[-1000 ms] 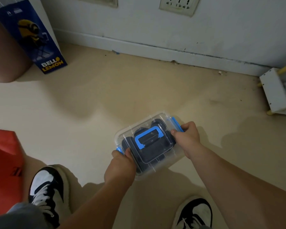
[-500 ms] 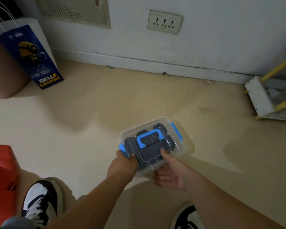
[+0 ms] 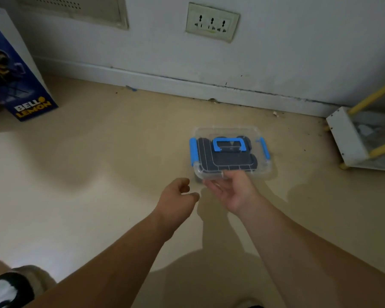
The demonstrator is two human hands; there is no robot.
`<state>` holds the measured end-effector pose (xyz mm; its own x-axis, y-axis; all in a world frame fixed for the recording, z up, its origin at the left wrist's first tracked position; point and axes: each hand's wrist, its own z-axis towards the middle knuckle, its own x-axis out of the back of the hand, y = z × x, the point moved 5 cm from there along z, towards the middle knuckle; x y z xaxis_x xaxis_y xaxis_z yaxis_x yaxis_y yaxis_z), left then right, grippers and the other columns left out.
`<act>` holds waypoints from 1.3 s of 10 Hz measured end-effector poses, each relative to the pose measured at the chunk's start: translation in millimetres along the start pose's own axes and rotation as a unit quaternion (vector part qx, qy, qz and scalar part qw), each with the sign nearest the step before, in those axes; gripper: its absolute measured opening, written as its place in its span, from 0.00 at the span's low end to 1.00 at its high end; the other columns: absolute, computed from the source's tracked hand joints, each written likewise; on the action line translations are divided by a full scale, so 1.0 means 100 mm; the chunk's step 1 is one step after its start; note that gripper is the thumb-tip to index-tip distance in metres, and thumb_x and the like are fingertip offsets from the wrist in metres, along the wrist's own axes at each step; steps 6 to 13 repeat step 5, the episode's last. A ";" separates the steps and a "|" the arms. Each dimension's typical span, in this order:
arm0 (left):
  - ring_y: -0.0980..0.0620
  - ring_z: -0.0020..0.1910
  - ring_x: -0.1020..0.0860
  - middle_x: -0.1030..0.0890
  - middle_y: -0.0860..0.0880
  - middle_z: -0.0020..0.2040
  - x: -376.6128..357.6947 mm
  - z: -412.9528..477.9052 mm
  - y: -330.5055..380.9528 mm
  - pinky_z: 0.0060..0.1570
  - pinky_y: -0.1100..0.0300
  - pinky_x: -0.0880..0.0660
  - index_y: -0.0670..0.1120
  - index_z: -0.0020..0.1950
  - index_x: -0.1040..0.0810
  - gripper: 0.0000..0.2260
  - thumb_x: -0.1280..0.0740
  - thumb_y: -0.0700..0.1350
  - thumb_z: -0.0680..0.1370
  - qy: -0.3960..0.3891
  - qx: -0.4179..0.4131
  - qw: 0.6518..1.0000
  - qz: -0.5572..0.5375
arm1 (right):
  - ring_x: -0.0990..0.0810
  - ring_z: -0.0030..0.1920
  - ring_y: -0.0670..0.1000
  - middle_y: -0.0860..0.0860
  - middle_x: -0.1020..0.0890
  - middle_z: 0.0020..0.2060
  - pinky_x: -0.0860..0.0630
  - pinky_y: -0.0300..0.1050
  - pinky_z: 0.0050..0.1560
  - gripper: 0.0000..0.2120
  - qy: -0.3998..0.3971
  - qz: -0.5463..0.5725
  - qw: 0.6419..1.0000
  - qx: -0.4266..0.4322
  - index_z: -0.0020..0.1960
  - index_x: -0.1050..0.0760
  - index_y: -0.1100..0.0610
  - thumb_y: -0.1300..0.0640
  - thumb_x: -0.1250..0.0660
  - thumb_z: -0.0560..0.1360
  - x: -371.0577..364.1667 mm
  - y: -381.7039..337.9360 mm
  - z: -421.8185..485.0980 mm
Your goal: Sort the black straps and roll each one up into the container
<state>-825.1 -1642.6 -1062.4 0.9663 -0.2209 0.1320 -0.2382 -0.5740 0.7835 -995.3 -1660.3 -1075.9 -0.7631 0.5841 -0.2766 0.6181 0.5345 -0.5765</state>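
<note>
A clear plastic container (image 3: 262, 168) with a blue handle and blue side latches is low over the beige floor, lid closed. Dark rolled straps (image 3: 226, 161) show through the lid. My right hand (image 3: 230, 192) grips the container's near edge, thumb on the lid and fingers underneath. Whether the box rests on the floor I cannot tell. My left hand (image 3: 178, 197) hangs free to the left of the container, fingers loosely curled and holding nothing.
A blue paper bag (image 3: 16, 81) leans at the far left. A white rack with yellow rods (image 3: 351, 138) stands at the right by the wall. A wall socket (image 3: 211, 22) sits above the skirting. My shoe (image 3: 7, 290) is at bottom left.
The container has moved forward and to the right, away from me. My left hand has let go of its left latch. My right hand shifted from the right latch to the near edge.
</note>
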 end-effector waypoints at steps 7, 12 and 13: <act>0.46 0.62 0.20 0.22 0.48 0.66 0.22 0.09 0.14 0.65 0.44 0.21 0.48 0.77 0.29 0.25 0.30 0.44 0.79 0.008 -0.019 1.000 0.012 | 0.18 0.63 0.62 0.60 0.18 0.63 0.20 0.59 0.64 0.17 0.036 -0.028 0.998 0.040 0.72 0.25 0.57 0.61 0.38 0.84 -0.04 -0.35 0.02; 0.46 0.62 0.20 0.22 0.48 0.66 0.22 0.09 0.14 0.65 0.44 0.21 0.48 0.77 0.29 0.25 0.30 0.44 0.79 0.008 -0.019 1.000 0.012 | 0.18 0.63 0.62 0.60 0.18 0.63 0.20 0.59 0.64 0.17 0.036 -0.028 0.998 0.040 0.72 0.25 0.57 0.61 0.38 0.84 -0.04 -0.35 0.02; 0.46 0.62 0.20 0.22 0.48 0.66 0.22 0.09 0.14 0.65 0.44 0.21 0.48 0.77 0.29 0.25 0.30 0.44 0.79 0.008 -0.019 1.000 0.012 | 0.18 0.63 0.62 0.60 0.18 0.63 0.20 0.59 0.64 0.17 0.036 -0.028 0.998 0.040 0.72 0.25 0.57 0.61 0.38 0.84 -0.04 -0.35 0.02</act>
